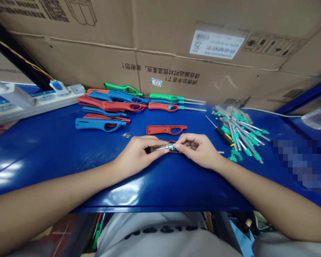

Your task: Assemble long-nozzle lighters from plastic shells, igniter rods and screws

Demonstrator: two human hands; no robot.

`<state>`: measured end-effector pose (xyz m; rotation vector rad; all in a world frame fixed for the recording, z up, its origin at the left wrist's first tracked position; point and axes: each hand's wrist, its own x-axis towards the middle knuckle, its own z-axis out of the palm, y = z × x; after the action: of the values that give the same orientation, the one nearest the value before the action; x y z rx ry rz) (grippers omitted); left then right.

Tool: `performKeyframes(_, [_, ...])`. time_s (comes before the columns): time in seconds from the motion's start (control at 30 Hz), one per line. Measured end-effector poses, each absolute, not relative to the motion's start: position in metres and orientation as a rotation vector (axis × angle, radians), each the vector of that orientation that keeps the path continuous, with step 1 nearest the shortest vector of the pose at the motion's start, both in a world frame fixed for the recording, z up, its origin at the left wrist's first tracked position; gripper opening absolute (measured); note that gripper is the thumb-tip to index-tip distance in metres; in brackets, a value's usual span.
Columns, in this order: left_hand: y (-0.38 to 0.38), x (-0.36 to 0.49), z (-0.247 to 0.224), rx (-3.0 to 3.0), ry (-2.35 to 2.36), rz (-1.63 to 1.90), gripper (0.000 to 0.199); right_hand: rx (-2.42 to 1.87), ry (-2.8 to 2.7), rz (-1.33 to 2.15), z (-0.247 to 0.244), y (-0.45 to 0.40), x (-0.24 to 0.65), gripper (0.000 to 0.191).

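My left hand [140,154] grips a clear, narrow tube-like part [159,147] between thumb and fingers. At its right end, my right hand [195,148] pinches a small whitish piece beside a green part. Beneath my fingertips a red shell [173,151] shows partly; a metal tip [220,152] sticks out to the right of my right hand. Just beyond my hands lies a red lighter half-shell [160,130], open side up. A little pile of screws [126,135] rests behind my left hand.
Red, blue and green lighter casings [109,105] are stacked at the back left, near a white power strip [46,100]. Metal rods with green ends [243,132] and a black-yellow screwdriver [223,135] lie to the right. A cardboard box [160,46] stands behind the blue table [155,189].
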<state>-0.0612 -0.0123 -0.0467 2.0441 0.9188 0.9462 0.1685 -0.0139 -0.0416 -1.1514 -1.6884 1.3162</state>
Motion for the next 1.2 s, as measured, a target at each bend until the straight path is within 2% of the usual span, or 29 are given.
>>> performKeyframes(0.57, [-0.013, -0.061, -0.046, 2.032, 0.91, 0.86, 0.023, -1.188, -1.76, 1.286, -0.042, -0.013, 0.169, 0.038])
performKeyframes(0.9, [-0.006, -0.073, -0.036, 2.411, 0.937, 0.832, 0.023, -1.159, -1.812, 1.3, -0.037, -0.009, 0.174, 0.031])
performKeyframes(1.2, [-0.001, -0.077, -0.03, 2.512, 0.898, 0.684, 0.011, -1.196, -1.778, 1.281, -0.035, -0.006, 0.179, 0.033])
